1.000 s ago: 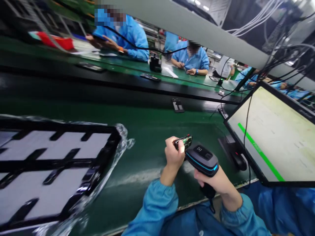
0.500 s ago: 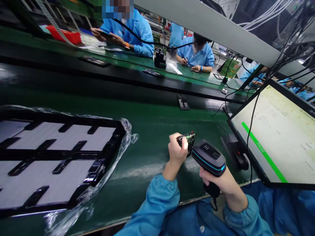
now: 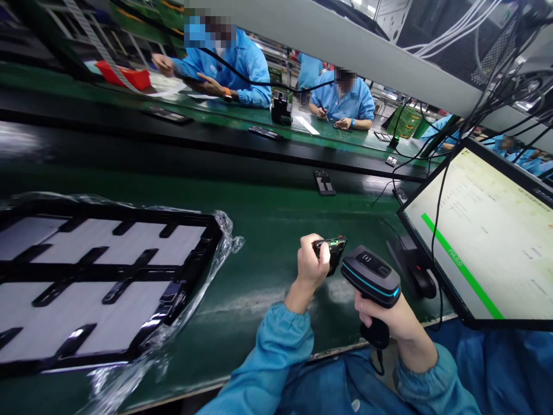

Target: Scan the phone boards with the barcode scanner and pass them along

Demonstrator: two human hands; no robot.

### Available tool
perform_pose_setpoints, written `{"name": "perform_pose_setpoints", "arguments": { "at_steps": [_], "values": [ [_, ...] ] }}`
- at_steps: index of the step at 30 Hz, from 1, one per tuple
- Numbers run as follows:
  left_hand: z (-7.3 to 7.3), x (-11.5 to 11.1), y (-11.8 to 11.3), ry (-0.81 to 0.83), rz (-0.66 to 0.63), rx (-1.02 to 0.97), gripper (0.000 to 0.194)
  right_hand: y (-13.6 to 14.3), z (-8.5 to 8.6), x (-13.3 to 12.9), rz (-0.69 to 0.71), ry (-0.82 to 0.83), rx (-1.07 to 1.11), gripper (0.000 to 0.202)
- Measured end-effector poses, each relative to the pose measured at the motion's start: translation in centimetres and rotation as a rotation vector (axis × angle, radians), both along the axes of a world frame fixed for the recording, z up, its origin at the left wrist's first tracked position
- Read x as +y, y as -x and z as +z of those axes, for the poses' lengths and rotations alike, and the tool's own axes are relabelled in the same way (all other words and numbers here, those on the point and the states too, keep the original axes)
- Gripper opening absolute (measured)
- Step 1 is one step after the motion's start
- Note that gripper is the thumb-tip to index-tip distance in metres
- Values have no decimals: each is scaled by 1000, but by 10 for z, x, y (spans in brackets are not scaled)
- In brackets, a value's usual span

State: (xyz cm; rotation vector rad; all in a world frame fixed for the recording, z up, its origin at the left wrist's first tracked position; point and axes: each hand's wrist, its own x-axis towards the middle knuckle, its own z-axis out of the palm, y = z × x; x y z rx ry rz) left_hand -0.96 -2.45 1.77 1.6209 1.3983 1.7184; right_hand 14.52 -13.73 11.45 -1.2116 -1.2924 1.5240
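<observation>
My left hand [image 3: 311, 264] is closed around an opened phone [image 3: 336, 256], held tilted above the green bench, with a strip of its circuit board showing near the thumb. To its right, my right hand [image 3: 375, 308] grips a black barcode scanner [image 3: 370, 275] with a blue stripe by its handle. The scanner's head points toward the phone, a small gap apart from it. A cord hangs from the bottom of the scanner's handle. My right fingers are partly hidden beneath the scanner head.
A black compartment tray [image 3: 192, 262] in clear plastic wrap lies at left. A monitor [image 3: 479, 242] showing a green PASS bar stands at right, beside a black mouse [image 3: 422, 280]. Another opened phone [image 3: 324, 183] lies ahead. Co-workers in blue sit across the black conveyor strip [image 3: 207, 141].
The view has shifted slightly. My hands still hold the phone and the scanner, almost in place. Across the bench, a co-worker's hand has lifted away from the dark device they hold.
</observation>
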Motion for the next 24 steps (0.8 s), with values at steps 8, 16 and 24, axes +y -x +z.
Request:
{"name": "perform_pose_setpoints", "arguments": {
  "at_steps": [8, 16, 24],
  "values": [
    [3, 2, -4, 18, -9, 23, 16, -6, 3, -3, -10, -2, 45, 28],
    [3, 3, -11, 24, -26, 51, 16, -16, -1, -10, -23, -6, 48, 34],
    [13, 28, -12, 342, -196, 216, 16, -39, 2, 31, -9, 93, 42, 21]
  ]
}}
